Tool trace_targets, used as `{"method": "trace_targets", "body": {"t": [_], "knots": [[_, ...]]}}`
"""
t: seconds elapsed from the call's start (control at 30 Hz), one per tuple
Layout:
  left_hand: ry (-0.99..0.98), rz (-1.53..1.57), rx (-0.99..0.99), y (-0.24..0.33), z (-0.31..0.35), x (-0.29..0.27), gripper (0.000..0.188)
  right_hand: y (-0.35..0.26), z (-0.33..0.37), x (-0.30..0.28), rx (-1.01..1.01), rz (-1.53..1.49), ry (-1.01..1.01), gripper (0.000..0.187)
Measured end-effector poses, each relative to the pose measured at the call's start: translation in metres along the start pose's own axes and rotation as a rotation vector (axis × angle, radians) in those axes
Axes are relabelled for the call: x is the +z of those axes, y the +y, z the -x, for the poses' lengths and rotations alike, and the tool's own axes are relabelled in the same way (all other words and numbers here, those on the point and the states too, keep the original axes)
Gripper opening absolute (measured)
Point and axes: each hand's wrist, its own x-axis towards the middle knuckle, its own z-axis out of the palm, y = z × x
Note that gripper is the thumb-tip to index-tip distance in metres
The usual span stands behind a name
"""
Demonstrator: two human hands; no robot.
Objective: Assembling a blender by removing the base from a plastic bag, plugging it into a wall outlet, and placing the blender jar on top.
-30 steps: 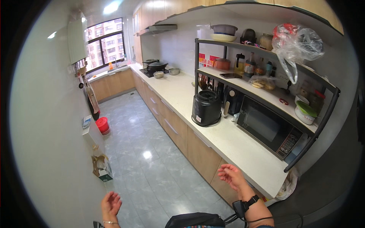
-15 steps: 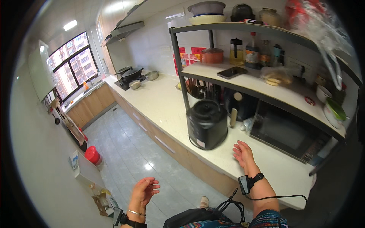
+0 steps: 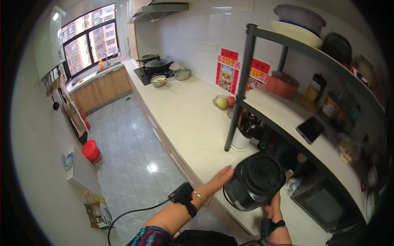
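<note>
A black rice cooker (image 3: 259, 177) with a rounded lid is at the front of the white counter, beside the shelf post. What seems to be its thin dark handle loops down on its left side. My left hand (image 3: 221, 178) reaches in from the lower edge, fingers stretched out flat along the cooker's left side. Against its lower right side rests my right hand (image 3: 273, 207). The cooker hides most of that hand's fingers. Whether the cooker is lifted off the counter I cannot tell.
A dark shelf rack (image 3: 239, 88) rises right behind, over a microwave (image 3: 322, 205). A phone (image 3: 310, 130) lies on its middle board. A white utensil holder (image 3: 240, 141) and a plate of fruit (image 3: 220, 102) stand farther back. Pots (image 3: 158, 65) are on the stove.
Both hands have moved from open air to either side of the rice cooker. The view has swung right, and the cooker sits lower in it.
</note>
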Motion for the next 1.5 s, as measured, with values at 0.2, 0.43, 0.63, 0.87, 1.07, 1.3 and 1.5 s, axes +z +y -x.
{"method": "trace_targets", "body": {"t": [0.2, 0.43, 0.63, 0.87, 1.07, 1.3, 1.5], "knots": [[-0.282, 0.229, 0.01, -0.02, -0.045, 0.017, 0.064, 0.005, 0.018, 0.027, -0.177, -0.038, 0.045, 0.059], [-0.174, 0.134, 0.166, -0.03, -0.032, 0.009, 0.065, 0.019, 0.027, 0.065, -0.383, -0.048, 0.114, 0.038], [-0.12, -0.057, 0.243, -0.011, 0.002, -0.061, 0.069, 0.049, 0.013, 0.114, -0.427, 0.011, 0.158, 0.04], [-0.018, -0.091, 0.347, 0.007, 0.008, -0.209, 0.067, 0.124, -0.019, 0.206, -0.471, 0.171, 0.119, 0.042], [-0.067, 0.029, 0.282, 0.034, -0.012, -0.335, 0.057, 0.178, -0.072, 0.284, -0.566, 0.49, 0.093, 0.045], [0.015, 0.175, 0.217, 0.014, -0.067, -0.44, 0.057, 0.203, -0.105, 0.45, -0.388, 0.022, -0.023, 0.045], [0.027, 0.073, 0.313, -0.009, -0.153, -0.521, 0.059, 0.217, -0.191, 0.518, -0.334, -0.132, -0.155, 0.038]]}}
